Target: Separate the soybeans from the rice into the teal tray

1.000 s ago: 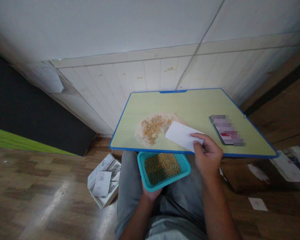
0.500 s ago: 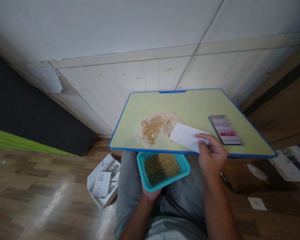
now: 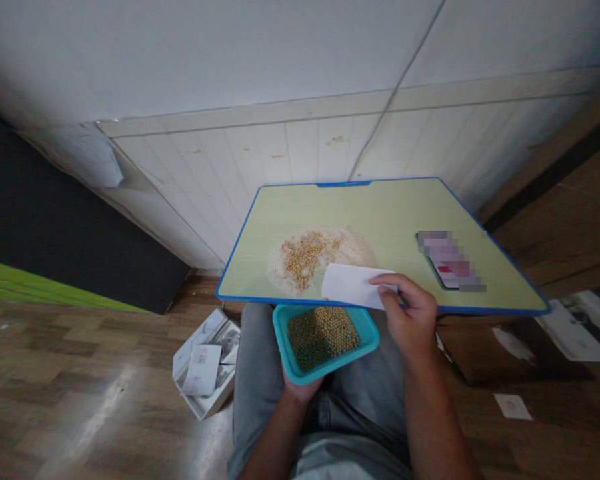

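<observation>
A white card (image 3: 353, 283) is pinched between the thumb and fingers of my right hand (image 3: 413, 313), its lower edge by the table's front edge. Left of the card, soybeans (image 3: 303, 257) lie on a spread of rice grains (image 3: 353, 247) on the pale green table (image 3: 380, 207). My left hand (image 3: 303, 389) grips a turquoise plastic basket (image 3: 367, 340) from below, just under the table's front edge. Many soybeans fill the basket's bottom. The left fingers are mostly hidden beneath it.
A phone (image 3: 447, 263) lies on the table's right side. On the floor at left stands an open white box (image 3: 205, 367) with papers. A brown box (image 3: 520, 357) and a white paper square (image 3: 513, 407) are on the floor at right. A wall (image 3: 280, 153) rises behind the table.
My right hand has moved left and slightly toward me with the card, nearer the table's front edge. A wider patch of rice shows behind the card. The basket stays in place.
</observation>
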`<state>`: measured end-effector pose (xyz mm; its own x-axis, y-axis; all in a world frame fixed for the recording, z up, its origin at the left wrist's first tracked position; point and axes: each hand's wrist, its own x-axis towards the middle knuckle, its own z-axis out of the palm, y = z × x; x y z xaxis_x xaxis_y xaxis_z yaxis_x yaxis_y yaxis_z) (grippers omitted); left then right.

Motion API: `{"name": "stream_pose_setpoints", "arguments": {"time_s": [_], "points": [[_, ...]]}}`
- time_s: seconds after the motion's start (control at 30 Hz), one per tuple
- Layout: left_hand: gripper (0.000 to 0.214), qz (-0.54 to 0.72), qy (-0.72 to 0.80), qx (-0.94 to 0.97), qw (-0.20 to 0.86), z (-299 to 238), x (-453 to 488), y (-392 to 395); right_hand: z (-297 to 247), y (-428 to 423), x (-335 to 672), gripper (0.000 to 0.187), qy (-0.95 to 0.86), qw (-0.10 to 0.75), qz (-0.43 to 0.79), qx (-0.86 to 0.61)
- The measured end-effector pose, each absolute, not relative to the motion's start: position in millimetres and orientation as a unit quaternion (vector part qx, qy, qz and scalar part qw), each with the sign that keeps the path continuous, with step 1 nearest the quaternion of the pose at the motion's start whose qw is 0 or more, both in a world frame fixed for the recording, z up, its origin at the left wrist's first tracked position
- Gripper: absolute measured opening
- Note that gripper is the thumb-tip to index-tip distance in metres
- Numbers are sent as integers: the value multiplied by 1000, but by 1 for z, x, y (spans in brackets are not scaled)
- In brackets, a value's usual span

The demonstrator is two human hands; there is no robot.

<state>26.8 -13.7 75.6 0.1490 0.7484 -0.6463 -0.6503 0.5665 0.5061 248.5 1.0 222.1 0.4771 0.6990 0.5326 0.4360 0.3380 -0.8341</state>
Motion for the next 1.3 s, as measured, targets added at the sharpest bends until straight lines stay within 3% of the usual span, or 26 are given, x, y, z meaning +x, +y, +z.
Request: {"name": "stream_pose_setpoints", "arguments": {"time_s": [0.4, 0.6, 0.87, 1.3], "points": [[28, 458, 444, -26, 770, 77, 27, -13, 216, 4, 244, 21, -491, 643, 82, -582], [43, 455, 432, -51, 777, 80, 29, -12, 214, 5, 233, 26, -531, 614, 103, -574], [25, 457, 426, 17, 781, 66, 29, -10, 219, 9, 219, 28, -573, 597, 133, -546], [53, 456, 351, -27, 817, 29, 14, -15, 212, 29, 246, 29, -499, 596, 75, -624]]}}
